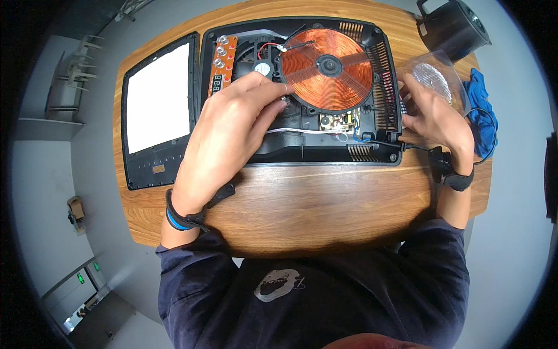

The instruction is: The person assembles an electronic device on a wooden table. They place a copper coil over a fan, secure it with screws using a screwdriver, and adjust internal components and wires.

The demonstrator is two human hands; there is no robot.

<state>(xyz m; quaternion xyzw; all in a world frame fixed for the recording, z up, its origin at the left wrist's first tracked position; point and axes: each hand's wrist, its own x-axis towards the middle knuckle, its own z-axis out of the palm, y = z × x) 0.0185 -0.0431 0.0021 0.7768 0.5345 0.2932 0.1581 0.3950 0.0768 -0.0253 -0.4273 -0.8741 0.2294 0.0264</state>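
An opened induction cooker base (349,152) lies on the table, its round copper coil (331,87) exposed. My left hand (235,113) reaches over the base, thumb and forefinger pinched together at the coil's lower left edge. Something tiny shows at those fingertips, too small to name. At the right end of the base, my right hand (433,110) curls its fingers and thumb against the vented side wall; some fingertips are hidden. A fan, partly covered by my left hand, sits left of the coil. An orange control board (225,55) stands along the base's left side.
Left of the base lies the detached top panel (160,99), its white underside showing. A clear plastic container (439,81) with shiny contents, a blue cloth (479,110) and a black jug (453,29) stand at the right. A black cord (494,131) loops beside the cloth.
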